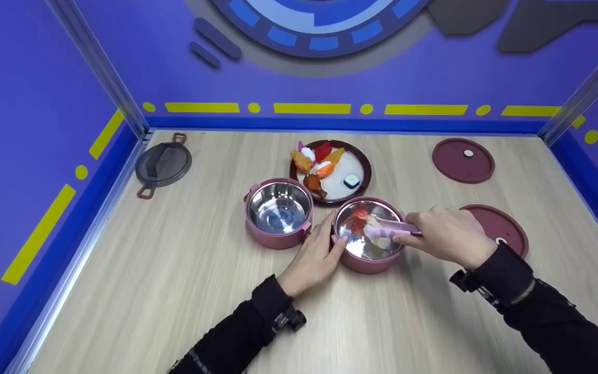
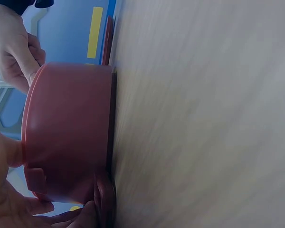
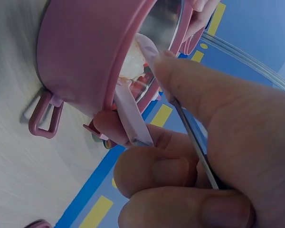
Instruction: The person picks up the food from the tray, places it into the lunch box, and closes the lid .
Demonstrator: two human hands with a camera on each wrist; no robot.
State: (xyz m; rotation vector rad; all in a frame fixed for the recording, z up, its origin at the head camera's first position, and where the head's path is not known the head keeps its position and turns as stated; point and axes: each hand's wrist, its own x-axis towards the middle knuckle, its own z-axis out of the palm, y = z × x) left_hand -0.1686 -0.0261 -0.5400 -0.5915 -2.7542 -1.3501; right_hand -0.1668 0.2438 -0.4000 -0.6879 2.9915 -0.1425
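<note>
My right hand [image 1: 447,234] grips a pair of lilac tongs [image 1: 390,229] whose tips reach down into the right-hand pink bowl [image 1: 365,265]. In the right wrist view a whitish piece of food [image 3: 133,61] lies between the tong tips, inside the steel-lined bowl, with red food behind it. My left hand [image 1: 317,257] holds that bowl by its left side, thumb near the rim and fingers around the wall by its handle. A second pink bowl [image 1: 277,240] stands just left of that hand, showing only its shiny steel inside.
Behind the bowls sits a dark-rimmed plate [image 1: 338,189] with toy food, including a drumstick [image 1: 313,183] and a sushi roll [image 1: 351,181]. Two maroon lids [image 1: 463,160] lie at the right, one partly behind my right hand. A grey lid with handles [image 1: 164,163] lies far left.
</note>
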